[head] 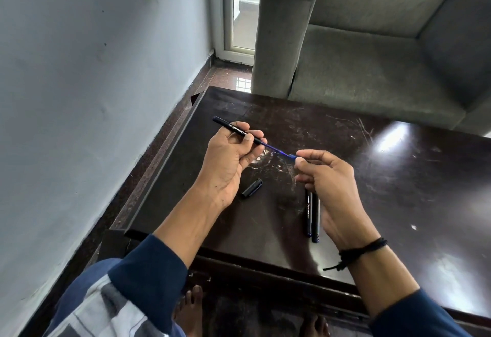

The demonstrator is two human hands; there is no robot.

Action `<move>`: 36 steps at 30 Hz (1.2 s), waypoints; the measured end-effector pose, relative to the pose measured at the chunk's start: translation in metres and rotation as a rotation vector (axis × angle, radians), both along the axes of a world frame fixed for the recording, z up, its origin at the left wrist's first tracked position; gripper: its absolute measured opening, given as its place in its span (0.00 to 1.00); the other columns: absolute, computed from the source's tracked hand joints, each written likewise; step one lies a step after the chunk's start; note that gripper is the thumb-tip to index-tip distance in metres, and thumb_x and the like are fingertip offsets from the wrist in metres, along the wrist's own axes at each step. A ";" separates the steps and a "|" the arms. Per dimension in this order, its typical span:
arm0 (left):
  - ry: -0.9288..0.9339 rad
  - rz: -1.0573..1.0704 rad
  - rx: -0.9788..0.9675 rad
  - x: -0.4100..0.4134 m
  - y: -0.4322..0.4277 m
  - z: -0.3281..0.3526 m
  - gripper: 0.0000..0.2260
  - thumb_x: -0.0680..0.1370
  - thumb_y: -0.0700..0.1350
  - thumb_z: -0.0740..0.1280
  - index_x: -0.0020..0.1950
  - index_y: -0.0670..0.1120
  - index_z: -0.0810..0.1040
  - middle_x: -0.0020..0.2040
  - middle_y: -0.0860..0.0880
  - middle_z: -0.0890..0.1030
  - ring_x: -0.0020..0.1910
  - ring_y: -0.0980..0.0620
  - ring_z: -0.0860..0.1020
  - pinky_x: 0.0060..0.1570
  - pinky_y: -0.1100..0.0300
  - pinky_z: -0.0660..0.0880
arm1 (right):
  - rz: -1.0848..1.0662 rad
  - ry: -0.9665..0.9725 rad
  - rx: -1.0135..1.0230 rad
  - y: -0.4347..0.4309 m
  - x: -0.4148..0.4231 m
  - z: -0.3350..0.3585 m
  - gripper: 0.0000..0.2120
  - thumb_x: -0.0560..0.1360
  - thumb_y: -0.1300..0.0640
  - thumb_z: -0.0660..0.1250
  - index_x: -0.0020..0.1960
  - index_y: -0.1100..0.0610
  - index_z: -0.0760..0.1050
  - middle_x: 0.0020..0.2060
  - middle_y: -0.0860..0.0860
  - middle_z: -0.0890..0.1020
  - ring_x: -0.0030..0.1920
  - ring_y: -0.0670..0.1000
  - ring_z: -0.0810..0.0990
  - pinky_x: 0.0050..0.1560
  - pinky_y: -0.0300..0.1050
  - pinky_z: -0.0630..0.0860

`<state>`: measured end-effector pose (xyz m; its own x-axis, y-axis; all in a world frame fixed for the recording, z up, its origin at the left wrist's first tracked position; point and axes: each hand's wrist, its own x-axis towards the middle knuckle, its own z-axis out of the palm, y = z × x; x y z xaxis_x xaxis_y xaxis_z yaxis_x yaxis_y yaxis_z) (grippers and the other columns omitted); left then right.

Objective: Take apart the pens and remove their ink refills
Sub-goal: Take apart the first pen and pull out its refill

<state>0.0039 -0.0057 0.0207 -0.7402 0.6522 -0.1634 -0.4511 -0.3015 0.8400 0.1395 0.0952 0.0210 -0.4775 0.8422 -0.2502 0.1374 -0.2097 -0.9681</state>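
Above the dark, scratched desk (385, 190), the left grip (231, 161) is clamped on a black pen barrel (236, 131) w/ white lettering, its far end pointing up and to the left. A thin blue refill (276, 149) sticks partway out of the open end. The right grip (326, 182) pinches the refill's far end btwn thumb & forefinger. On the desk lie a loose black cap (252, 187) near the left wrist and two more black pens (312, 214) side by side, partly under the right grip. Grey sofa (372, 50) behind.
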 end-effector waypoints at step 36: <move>-0.029 0.048 0.067 0.003 0.002 -0.001 0.09 0.82 0.30 0.61 0.52 0.43 0.75 0.47 0.43 0.83 0.51 0.45 0.84 0.58 0.54 0.81 | 0.507 -0.800 0.862 -0.020 0.001 -0.010 0.07 0.75 0.48 0.71 0.52 0.46 0.81 0.49 0.42 0.82 0.51 0.51 0.82 0.44 0.44 0.72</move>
